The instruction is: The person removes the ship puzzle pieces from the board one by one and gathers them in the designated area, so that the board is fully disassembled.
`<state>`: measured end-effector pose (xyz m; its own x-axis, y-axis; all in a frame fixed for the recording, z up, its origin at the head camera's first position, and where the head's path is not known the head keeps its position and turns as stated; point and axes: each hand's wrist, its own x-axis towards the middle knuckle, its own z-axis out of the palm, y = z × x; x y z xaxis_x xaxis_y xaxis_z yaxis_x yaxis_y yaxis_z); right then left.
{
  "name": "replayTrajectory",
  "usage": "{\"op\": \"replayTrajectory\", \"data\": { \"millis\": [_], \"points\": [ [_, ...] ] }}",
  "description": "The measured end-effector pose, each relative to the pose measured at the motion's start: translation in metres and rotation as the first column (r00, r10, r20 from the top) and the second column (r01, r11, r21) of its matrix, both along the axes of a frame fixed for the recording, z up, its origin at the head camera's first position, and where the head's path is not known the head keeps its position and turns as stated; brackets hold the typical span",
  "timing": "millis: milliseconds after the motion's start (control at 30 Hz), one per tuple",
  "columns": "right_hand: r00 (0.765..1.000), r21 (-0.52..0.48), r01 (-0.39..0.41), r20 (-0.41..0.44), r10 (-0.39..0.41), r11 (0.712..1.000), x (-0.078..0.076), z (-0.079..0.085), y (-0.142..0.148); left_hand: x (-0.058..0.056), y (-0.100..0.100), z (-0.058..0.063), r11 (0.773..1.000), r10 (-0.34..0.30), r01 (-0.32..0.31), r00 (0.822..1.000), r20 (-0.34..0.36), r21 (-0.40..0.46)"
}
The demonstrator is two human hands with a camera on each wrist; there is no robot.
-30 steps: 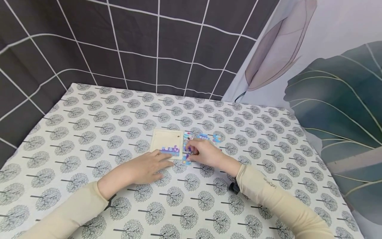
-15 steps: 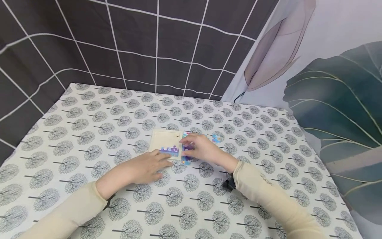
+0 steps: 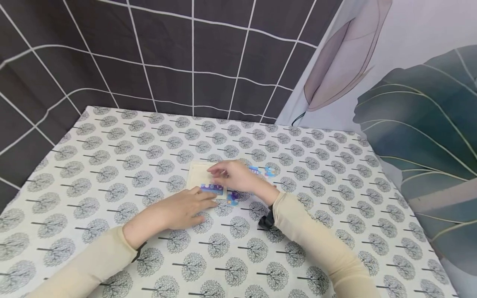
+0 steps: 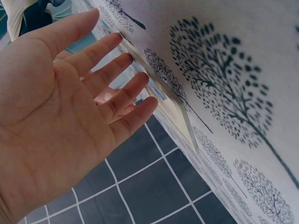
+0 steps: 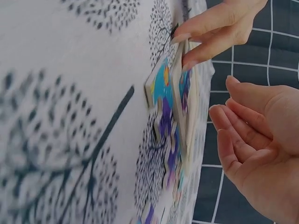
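Observation:
A shallow cream puzzle tray point(image 3: 196, 174) lies flat on the cloth. Purple and blue puzzle pieces point(image 3: 212, 188) fill part of its near side. My left hand point(image 3: 182, 209) rests its outstretched fingertips at the tray's near edge; the left wrist view shows its bare palm and spread fingers. Over the tray's right part hovers my right hand point(image 3: 238, 178), fingers loosely bent. In the right wrist view the right hand point(image 5: 261, 135) has no piece visible between thumb and fingers, and it stands apart from the tray. It hides part of the tray in the head view.
Loose colourful puzzle pieces point(image 3: 232, 198) lie close against the tray's right side. Further right are more blue pieces point(image 3: 269, 171). A tree-print cloth point(image 3: 238, 256) covers the table, and a dark gridded curtain point(image 3: 164, 54) hangs behind it.
My right hand has moved left, from the loose pieces beside the tray to above the tray, uncovering some loose pieces. The left hand stays in place.

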<state>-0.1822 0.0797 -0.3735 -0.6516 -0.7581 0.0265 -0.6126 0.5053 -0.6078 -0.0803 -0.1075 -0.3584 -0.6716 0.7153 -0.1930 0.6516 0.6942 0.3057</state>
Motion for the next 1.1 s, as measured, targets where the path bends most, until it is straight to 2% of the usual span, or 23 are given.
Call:
{"op": "replayTrajectory", "data": {
  "millis": [267,433,700,967,1100],
  "points": [
    [0.998,0.011,0.0,0.06,-0.001,1.0,0.003,-0.001,-0.013,0.0,0.0,-0.003,1.0,0.003,-0.003,1.0,-0.013,-0.01],
    [0.998,0.082,-0.018,0.064,0.013,0.996,0.001,0.0,-0.021,-0.001,0.001,0.002,1.0,-0.005,0.005,1.0,-0.02,-0.023],
    [0.995,0.185,-0.046,0.099,0.028,0.982,0.0,0.003,-0.03,-0.001,0.003,0.002,1.0,0.025,-0.025,0.999,0.021,-0.012],
    [0.994,0.264,0.035,0.093,-0.062,0.964,0.005,0.008,-0.035,-0.002,0.0,0.0,1.0,0.018,-0.018,1.0,-0.008,0.002],
    [0.993,0.301,0.032,0.101,-0.066,0.953,0.006,0.006,-0.038,-0.003,-0.001,-0.001,1.0,0.017,-0.017,1.0,-0.011,0.008]
  ]
}}
